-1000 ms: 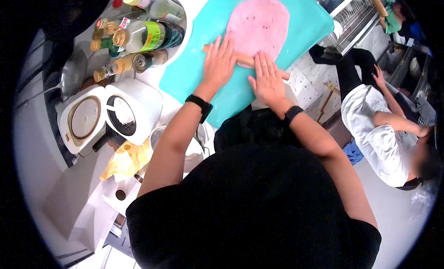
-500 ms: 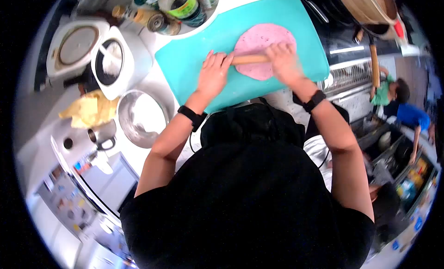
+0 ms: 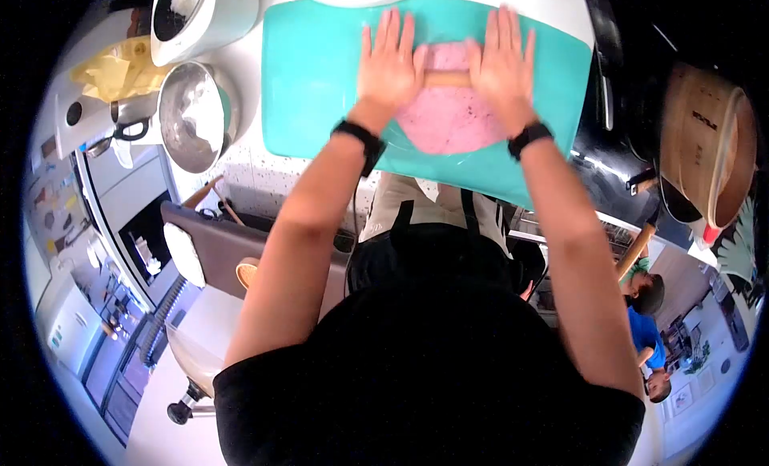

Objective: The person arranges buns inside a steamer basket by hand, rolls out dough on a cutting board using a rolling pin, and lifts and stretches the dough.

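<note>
I have my left hand (image 3: 390, 72) and right hand (image 3: 503, 73) flat, fingers extended, on opposite ends of a light-brown cylindrical wooden rolling pin (image 3: 447, 79). Pin lies across flat, rounded pink dough (image 3: 448, 123) on a rectangular turquoise mat (image 3: 308, 89).

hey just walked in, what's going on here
A person is working a rolling pin over a flat pink sheet, which looks like dough, on a teal mat. The left hand and right hand are laid over the pin's two ends, palms down with fingers stretched forward. The pin lies crosswise over the far part of the sheet, with most of the near part uncovered. A metal bowl is left of the mat.
</note>
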Available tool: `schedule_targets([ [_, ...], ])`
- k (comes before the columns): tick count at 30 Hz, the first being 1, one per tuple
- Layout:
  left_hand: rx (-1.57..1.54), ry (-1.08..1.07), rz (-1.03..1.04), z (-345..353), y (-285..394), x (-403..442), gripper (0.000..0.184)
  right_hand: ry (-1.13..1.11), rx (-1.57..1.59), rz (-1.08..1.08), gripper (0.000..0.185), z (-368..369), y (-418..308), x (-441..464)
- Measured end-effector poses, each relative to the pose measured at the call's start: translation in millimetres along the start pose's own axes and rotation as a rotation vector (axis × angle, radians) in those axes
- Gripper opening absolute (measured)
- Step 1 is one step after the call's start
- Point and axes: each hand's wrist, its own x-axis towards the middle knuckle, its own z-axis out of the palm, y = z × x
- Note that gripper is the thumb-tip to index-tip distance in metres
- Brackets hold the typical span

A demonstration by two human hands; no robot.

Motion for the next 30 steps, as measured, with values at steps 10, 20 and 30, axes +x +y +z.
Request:
schedule_targets([
  [10,-0.306,-0.202,-0.081,-42.3,64.0,-135.1,0.074,-0.232,0.118,-0.011,0.069,-44.8,-0.7,-137.6],
  [20,-0.122,0.057,-0.046,5.2,14.3,12.6,0.06,-0.099,0.102,0.025,0.065,20.4,36.0,37.6],
  [30,-0.227,-0.17,0.054,-7.6,21.4,-17.1,0.07,-0.115,0.065,-0.061,0.068,-12.8,25.5,-63.0],
])
